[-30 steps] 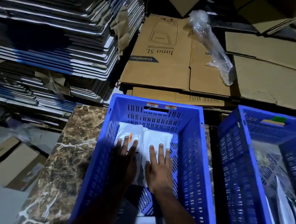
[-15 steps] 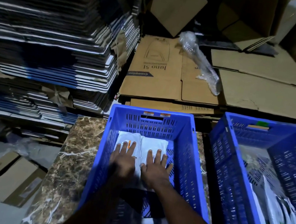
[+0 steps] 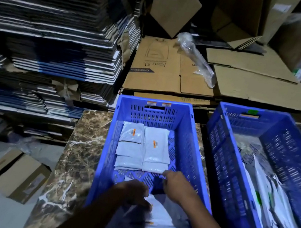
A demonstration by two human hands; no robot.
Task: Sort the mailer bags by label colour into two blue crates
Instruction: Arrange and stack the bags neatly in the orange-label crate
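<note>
The left blue crate [image 3: 112,147] stands on the marble top. Two neat stacks of white mailer bags with orange labels lie at its far end, a left stack [image 3: 131,144] and a right stack [image 3: 156,152]. More white mailers with orange labels [image 3: 159,225] lie loose at its near end. My left hand [image 3: 131,193] is low over these near mailers with its fingers bent down onto one; blur hides whether it grips. My right hand [image 3: 176,185] hovers with loosely curled fingers by the near edge of the right stack and holds nothing. The right blue crate [image 3: 217,144] holds white mailers with green labels [image 3: 269,201].
Tall stacks of flattened cartons [image 3: 49,38] rise on the left. Flat brown cardboard [image 3: 163,66] and a bubble-wrap roll [image 3: 196,58] lie behind the crates. A small carton [image 3: 15,175] sits on the floor left of the marble top [image 3: 80,152].
Both hands have pulled back from pressing flat on the far stacks toward the near end of the left crate. The left hand now reaches onto the near mailers.
</note>
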